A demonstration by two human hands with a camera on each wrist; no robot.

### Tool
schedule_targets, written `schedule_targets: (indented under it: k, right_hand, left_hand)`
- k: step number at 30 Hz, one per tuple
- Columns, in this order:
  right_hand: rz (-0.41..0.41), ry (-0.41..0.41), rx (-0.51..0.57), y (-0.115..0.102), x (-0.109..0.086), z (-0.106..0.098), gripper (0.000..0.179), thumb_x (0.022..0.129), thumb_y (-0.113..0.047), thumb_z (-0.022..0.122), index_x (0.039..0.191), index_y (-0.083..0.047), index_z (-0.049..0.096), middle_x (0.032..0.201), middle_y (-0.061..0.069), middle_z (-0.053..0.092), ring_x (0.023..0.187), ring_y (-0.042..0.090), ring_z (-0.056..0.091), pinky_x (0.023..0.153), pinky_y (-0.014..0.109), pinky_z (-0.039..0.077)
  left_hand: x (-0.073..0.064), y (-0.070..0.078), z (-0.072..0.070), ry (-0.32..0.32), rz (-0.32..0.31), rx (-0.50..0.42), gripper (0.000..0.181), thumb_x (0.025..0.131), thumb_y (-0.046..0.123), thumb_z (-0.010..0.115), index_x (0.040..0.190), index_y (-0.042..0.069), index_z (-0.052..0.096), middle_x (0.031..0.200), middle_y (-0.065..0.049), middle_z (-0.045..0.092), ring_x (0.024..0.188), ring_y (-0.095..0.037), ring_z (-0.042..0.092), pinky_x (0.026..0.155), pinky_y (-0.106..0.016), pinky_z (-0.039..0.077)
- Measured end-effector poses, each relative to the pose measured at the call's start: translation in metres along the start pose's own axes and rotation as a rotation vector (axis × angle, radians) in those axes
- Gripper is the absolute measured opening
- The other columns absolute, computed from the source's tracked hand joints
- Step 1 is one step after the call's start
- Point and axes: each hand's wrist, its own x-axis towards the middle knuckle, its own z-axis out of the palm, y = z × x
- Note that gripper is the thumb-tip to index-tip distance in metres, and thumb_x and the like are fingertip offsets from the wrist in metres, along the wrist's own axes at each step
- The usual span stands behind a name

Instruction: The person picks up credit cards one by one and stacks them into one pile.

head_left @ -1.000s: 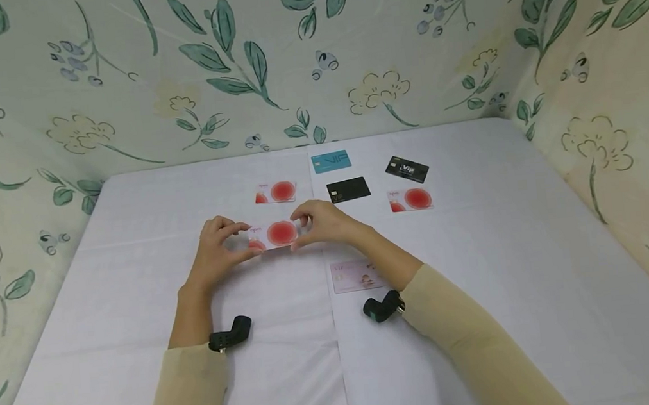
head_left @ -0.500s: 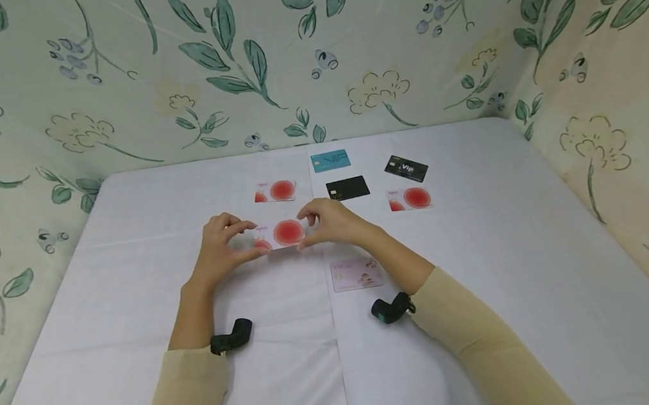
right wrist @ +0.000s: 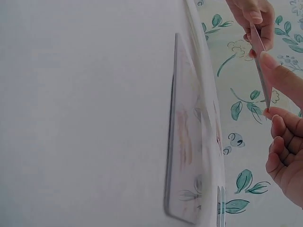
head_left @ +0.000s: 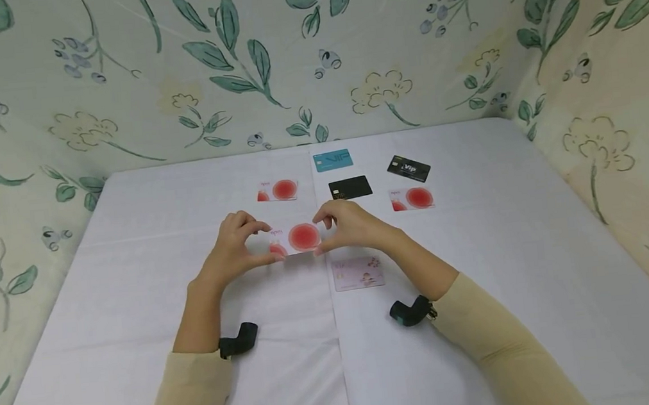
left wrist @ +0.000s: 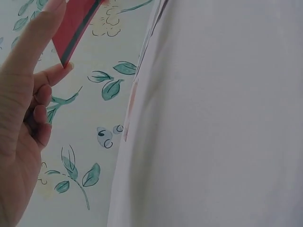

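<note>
Both hands hold one white card with a red circle (head_left: 304, 237) up over the middle of the table. My left hand (head_left: 234, 247) pinches its left end between thumb and fingers. At the right end, my right hand (head_left: 357, 225) pinches it the same way. In the left wrist view the card's other face (left wrist: 75, 28) is red with a dark stripe. The right wrist view catches the held card (right wrist: 261, 66) nearly edge-on. A pale pink VIP card (head_left: 358, 273) lies flat, just nearer than the right hand.
On the white-clothed table (head_left: 108, 311), farther back, lie a red-circle card (head_left: 278, 190), a blue VIP card (head_left: 333, 160), a black card (head_left: 350, 187), a black Vip card (head_left: 409, 168) and another red-circle card (head_left: 412, 199). A leaf-patterned cloth (head_left: 264, 47) rises behind.
Both hands have carried the red-circle card to the right and slightly nearer, keeping their pinch at its ends. The cards on the table have stayed put.
</note>
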Motion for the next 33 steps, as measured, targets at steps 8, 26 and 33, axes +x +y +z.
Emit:
schedule_targets:
  k: [8, 26, 33]
  right_hand:
    - [0.028, 0.0, 0.005, 0.004, -0.018, -0.006, 0.057, 0.066, -0.033, 0.086, 0.112, -0.009, 0.064, 0.088, 0.004, 0.054, 0.086, 0.02, 0.048, 0.072, 0.03, 0.043]
    - [0.122, -0.003, 0.054, 0.007, -0.056, -0.017, 0.055, 0.063, -0.029, 0.088, 0.108, -0.011, 0.061, 0.089, 0.003, 0.054, 0.087, 0.02, 0.047, 0.069, 0.032, 0.046]
    - [0.096, 0.006, 0.05, 0.013, -0.068, -0.019, 0.056, 0.062, -0.03, 0.089, 0.107, -0.01, 0.061, 0.09, 0.007, 0.054, 0.087, 0.023, 0.048, 0.069, 0.031, 0.044]
  left_hand:
    - [0.006, 0.015, 0.003, -0.015, 0.051, 0.062, 0.055, 0.055, 0.035, 0.092, 0.095, 0.006, 0.066, 0.091, -0.007, 0.053, 0.089, -0.02, 0.045, 0.077, -0.036, 0.036]
    - [0.015, 0.041, 0.016, -0.043, 0.153, 0.118, 0.059, 0.055, 0.048, 0.088, 0.092, 0.009, 0.063, 0.086, -0.004, 0.054, 0.082, -0.018, 0.045, 0.075, -0.033, 0.036]
    - [0.016, 0.053, 0.02, -0.082, 0.143, 0.175, 0.058, 0.057, 0.052, 0.086, 0.093, 0.01, 0.065, 0.088, -0.002, 0.054, 0.084, -0.017, 0.047, 0.078, -0.035, 0.038]
